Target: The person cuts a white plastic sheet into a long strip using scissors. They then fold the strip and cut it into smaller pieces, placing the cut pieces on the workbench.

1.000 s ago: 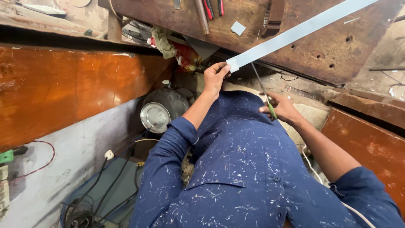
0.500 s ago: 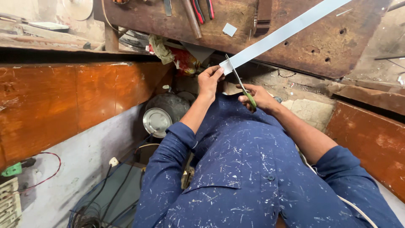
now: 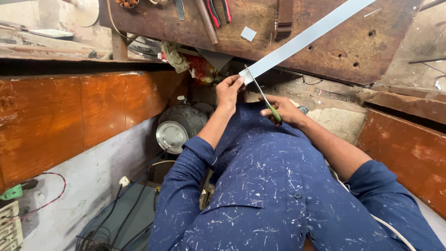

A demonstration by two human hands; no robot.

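While left hand point(image 3: 229, 89) pinches the near end of a long pale metal strip point(image 3: 304, 38), right hand point(image 3: 284, 110) grips green-handled snips point(image 3: 264, 95) at that same end.

Strip is flat, light grey-white, straight, narrow, running diagonally from the hands up to the top right across the rusty brown counter point(image 3: 325, 51); its near end is cut square. Left fingers closed on the strip's end corner, right fist closed round the snips' handle, blades slim and angled up toward the strip edge, touching or just beside it, can't tell. Red-handled pliers point(image 3: 219, 10) lie on the counter well apart. Round metal lid point(image 3: 171, 136) sits below left.
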